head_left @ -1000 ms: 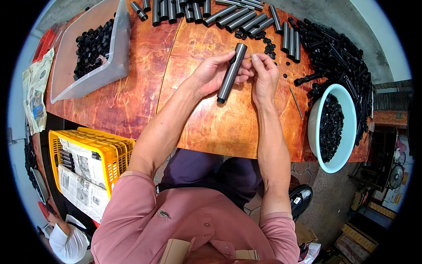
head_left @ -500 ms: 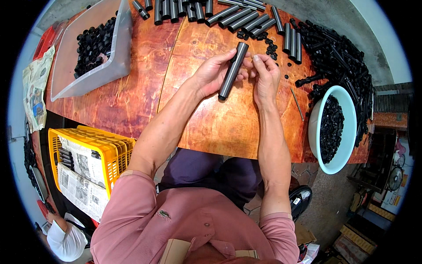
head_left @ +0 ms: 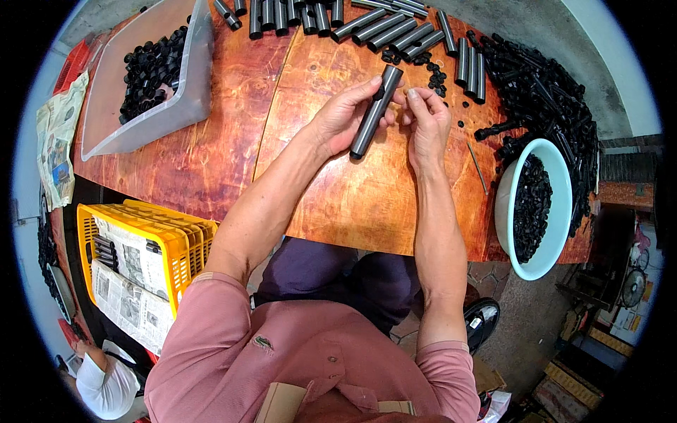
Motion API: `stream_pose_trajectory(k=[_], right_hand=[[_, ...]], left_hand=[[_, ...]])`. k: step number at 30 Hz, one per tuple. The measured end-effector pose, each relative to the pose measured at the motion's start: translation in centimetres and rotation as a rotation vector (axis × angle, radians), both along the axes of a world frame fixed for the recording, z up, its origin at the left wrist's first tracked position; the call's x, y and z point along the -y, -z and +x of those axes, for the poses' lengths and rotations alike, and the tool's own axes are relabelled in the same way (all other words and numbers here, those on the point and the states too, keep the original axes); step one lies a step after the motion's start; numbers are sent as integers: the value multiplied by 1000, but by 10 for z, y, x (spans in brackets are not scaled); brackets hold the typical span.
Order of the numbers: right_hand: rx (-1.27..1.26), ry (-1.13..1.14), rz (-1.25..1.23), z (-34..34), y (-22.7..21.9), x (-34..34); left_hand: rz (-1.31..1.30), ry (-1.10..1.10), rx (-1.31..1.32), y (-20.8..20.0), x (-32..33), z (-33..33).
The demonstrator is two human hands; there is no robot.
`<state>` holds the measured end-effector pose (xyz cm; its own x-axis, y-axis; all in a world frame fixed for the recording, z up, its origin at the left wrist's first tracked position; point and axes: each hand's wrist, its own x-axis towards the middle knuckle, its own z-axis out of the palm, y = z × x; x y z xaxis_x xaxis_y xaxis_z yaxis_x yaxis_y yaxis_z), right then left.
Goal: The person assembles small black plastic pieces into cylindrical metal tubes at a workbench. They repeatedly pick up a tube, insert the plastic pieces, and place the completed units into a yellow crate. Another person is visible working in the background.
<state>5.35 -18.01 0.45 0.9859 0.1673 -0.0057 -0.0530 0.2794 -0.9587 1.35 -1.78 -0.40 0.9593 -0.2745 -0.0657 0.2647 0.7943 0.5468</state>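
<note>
My left hand (head_left: pixel 345 111) is wrapped round a dark metal tube (head_left: pixel 375 116), its thumb along the upper side. The tube slants over the table, with its far end leaning right and a black end nearest me. Just right of the tube, my right hand (head_left: pixel 429 130) is closed with thumb and forefinger pinched together. Whatever may be between those fingertips is too small to make out. Beyond the hands, small black plastic parts (head_left: pixel 436 79) lie loose beside a row of similar tubes (head_left: pixel 384 32).
A translucent bin (head_left: pixel 190 92) with black caps stands at left, a yellow crate (head_left: pixel 169 261) below it. On the right are a pale blue basin (head_left: pixel 559 233) of small black parts, a heap of black pieces (head_left: pixel 543 92) and a thin rod (head_left: pixel 477 168). Another person (head_left: pixel 106 384) sits lower left.
The tube's far end has tipped slightly to the right in my left hand. My right hand stays nearly still, with its fingers pinched.
</note>
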Motion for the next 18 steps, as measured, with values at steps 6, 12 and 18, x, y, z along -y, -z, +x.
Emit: stream_pose_trajectory(k=[6,12,18], right_hand=[[4,1,-11,-1,-2,-1],[29,-10,-8,-2,-3,-2],[49,-18,-17,-1,1,-2]], left_hand=[[34,-58,-57,-2,5,2],[14,-32,-75,-1,2,1],[52,-33,-39,0,2,3]])
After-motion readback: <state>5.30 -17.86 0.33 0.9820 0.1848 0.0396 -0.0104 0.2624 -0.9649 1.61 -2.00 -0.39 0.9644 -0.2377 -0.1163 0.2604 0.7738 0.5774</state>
